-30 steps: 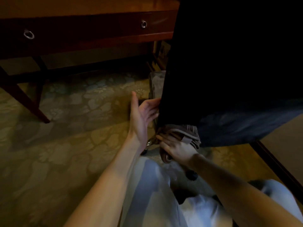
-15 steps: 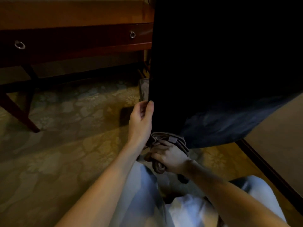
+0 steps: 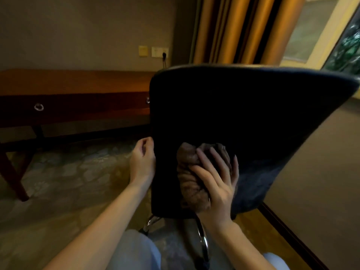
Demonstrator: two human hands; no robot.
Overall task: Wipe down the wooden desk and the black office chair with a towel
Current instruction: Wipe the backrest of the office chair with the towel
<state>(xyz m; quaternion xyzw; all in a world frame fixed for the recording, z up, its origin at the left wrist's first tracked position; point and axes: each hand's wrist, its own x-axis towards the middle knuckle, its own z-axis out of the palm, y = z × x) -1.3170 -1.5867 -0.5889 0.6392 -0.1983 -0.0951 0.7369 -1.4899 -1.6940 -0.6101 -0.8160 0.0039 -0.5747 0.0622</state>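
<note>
Head view: towel (image 3: 191,178) beneath right fingers (image 3: 219,164), against chair (image 3: 243,114)

towel (image 3: 190,181): brown, bunched, against chair back | chair (image 3: 253,114): black, upright | desk (image 3: 78,83): wooden, behind chair

1. The right hand (image 3: 216,182) presses a bunched brown towel (image 3: 191,182), fingers spread, against the back of the black chair (image 3: 243,114)
2. The left hand (image 3: 142,164) curls round the chair's left edge
3. The wooden desk (image 3: 78,84) stands behind, along the wall (image 3: 87,32); orange curtains (image 3: 243,30) hang to its right
</note>
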